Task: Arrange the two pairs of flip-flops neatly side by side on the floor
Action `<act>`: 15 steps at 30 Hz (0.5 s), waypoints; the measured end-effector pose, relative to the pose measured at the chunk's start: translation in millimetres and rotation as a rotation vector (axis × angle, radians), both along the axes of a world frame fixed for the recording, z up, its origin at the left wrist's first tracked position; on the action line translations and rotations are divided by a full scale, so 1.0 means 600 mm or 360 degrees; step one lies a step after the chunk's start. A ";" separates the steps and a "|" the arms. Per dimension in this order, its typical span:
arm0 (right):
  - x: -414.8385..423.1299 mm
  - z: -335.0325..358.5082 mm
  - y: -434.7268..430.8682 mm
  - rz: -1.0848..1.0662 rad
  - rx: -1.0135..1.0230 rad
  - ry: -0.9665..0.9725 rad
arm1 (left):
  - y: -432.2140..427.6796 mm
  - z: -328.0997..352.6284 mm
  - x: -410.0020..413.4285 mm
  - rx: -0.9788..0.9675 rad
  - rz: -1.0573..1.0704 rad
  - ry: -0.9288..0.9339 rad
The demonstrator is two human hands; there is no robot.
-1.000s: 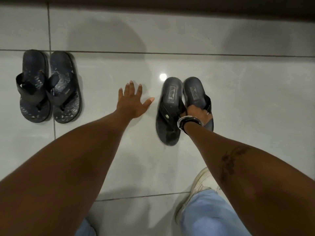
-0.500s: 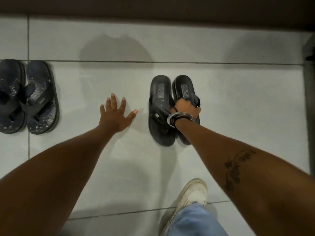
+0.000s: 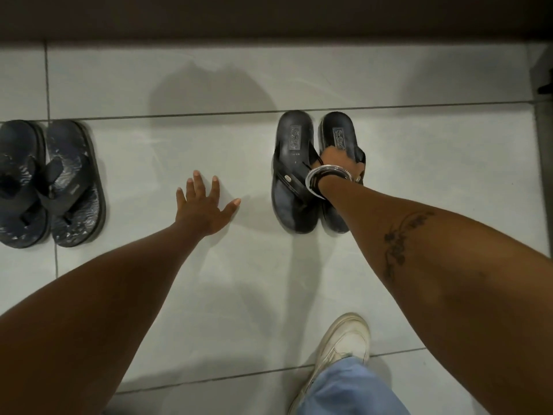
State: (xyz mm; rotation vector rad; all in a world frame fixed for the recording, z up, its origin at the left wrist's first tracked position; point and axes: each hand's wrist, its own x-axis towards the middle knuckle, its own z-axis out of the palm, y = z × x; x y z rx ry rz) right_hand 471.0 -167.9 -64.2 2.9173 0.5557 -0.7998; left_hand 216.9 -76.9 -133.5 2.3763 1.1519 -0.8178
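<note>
A black pair of flip-flops lies on the pale tiled floor right of centre: its left flip-flop (image 3: 293,172) flat and its right flip-flop (image 3: 336,136) close beside it, heels towards the wall. My right hand (image 3: 341,161) is closed on the straps of the right one, hiding them. A dark blue patterned pair (image 3: 51,184) lies side by side at the far left, partly cut off by the frame edge. My left hand (image 3: 205,205) rests flat on the floor between the two pairs, fingers spread, holding nothing.
A dark wall base (image 3: 269,19) runs along the top. A dark upright edge (image 3: 543,115) stands at the far right. My white sneaker (image 3: 341,351) and a light blue trouser leg (image 3: 353,390) are at the bottom right.
The black pair has been straightened to lie parallel and close together, with my right hand still on the right one. The view shifted right, pushing the blue pair towards the left edge.
</note>
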 end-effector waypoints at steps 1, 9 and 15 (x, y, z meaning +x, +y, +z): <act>-0.001 -0.003 0.001 0.0006 -0.0011 -0.0007 | -0.001 0.001 0.000 -0.0004 0.0001 0.0008; -0.002 -0.012 0.010 0.0003 -0.0060 -0.0001 | 0.005 0.005 0.001 -0.0045 0.0032 -0.0003; -0.010 -0.016 0.007 0.0028 -0.0126 -0.0079 | 0.014 0.018 0.004 -0.0095 0.0020 0.0009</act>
